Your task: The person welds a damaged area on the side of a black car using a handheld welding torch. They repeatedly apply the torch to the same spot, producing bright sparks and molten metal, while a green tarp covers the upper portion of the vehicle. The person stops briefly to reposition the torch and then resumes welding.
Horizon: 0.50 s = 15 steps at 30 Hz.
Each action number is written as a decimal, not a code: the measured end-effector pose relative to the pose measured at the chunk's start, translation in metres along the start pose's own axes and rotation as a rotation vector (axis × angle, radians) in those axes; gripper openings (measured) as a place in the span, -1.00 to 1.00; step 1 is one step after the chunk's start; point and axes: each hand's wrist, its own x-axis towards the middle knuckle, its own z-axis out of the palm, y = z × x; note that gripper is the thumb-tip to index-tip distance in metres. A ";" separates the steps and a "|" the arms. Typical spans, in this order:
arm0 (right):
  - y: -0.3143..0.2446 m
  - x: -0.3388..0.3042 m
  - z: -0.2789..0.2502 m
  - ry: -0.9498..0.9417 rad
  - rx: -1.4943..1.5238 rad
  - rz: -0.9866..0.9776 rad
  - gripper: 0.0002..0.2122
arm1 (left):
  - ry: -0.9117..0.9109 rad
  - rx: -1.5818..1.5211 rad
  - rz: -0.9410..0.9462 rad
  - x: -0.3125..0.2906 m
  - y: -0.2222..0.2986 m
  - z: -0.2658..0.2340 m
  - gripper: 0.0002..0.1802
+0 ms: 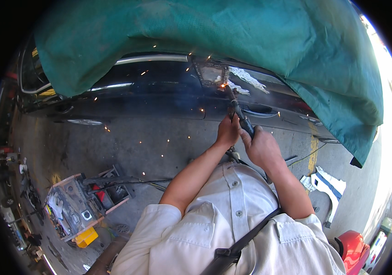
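A dark welding torch (pixel 238 110) points away from me at a dark car (pixel 159 87), its tip glowing orange. Around its front part my left hand (pixel 229 131) is closed. Farther back, my right hand (pixel 263 147) is closed round the handle, just right of the left one. The tip meets the lower right corner of a roughly square, scorched metal patch (pixel 212 74) in the car's side. Orange sparks fly from there, mostly leftward and down. Close to the patch are ragged whitish marks (pixel 247 79) on the bodywork.
A large green sheet (pixel 205 23) drapes over the car. On the grey concrete floor (pixel 127 146), a cluttered tool cart (pixel 74 206) stands at lower left, with dark cables running from it toward me. A white body panel (pixel 328 190) lies at right; something red (pixel 354 250) is at lower right.
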 end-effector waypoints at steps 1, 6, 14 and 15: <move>0.001 0.000 -0.001 -0.005 -0.001 0.009 -0.35 | 0.022 -0.013 0.019 -0.002 0.003 0.001 -0.53; 0.002 0.001 -0.002 -0.013 -0.002 0.024 -0.34 | 0.061 0.076 -0.016 -0.006 0.019 -0.001 -0.52; -0.001 0.003 -0.003 -0.012 -0.002 0.007 -0.32 | -0.024 0.056 -0.056 -0.002 0.012 -0.004 -0.57; -0.001 0.004 -0.003 -0.001 0.006 0.001 -0.33 | -0.020 0.071 -0.047 -0.001 0.009 -0.003 -0.58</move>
